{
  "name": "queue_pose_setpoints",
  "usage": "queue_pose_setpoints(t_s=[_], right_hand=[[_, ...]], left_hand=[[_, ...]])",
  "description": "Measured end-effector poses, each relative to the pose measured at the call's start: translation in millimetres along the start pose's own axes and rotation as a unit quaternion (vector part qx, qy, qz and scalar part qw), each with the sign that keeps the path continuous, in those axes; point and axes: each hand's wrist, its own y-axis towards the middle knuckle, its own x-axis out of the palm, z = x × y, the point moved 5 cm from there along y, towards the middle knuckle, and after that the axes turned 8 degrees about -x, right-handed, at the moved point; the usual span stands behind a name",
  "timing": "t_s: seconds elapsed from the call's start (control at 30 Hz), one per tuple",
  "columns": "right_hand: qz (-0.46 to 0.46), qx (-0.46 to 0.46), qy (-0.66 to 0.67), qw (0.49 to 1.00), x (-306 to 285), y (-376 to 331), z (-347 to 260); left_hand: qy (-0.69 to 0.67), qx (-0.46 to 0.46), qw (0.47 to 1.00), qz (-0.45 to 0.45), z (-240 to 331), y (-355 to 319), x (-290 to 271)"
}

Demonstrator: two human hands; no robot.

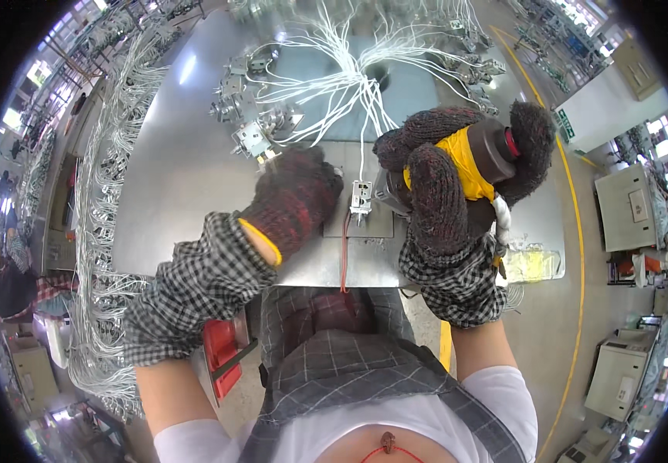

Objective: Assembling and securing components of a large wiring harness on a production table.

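My right hand, in a dark knitted glove, wraps round a dark power screwdriver bound with yellow tape. The tool's nose points left, close to a small metal switch-like part on the plate. A white wire runs up from that part, and a red-brown cord lies below it, over the table's edge. My left hand, gloved too, is curled just left of the part with its fingers together; its fingertips are blurred and hidden. Beyond it lie metal parts with brass-coloured tabs.
White wires fan out across the metal table to several similar parts at both sides. Bundles of white wire hang along the left. A yellow-lined pad lies at the right corner. A red stool-like thing stands below left.
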Motion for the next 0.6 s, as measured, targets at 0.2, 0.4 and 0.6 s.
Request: queue_pose_setpoints(t_s=[0.2,0.4,0.6], right_hand=[[0.037,0.023,0.029,0.999,0,-3,4],[0.035,-0.002,0.047,0.998,3,-4,5],[0.062,0.038,0.047,0.996,-1,-5,5]], left_hand=[[0.176,0.222,0.953,0.107,7,3,28],[0.225,0.218,0.945,0.098,2,-12,19],[-0.384,0.226,0.896,-0.004,-21,-20,-25]])
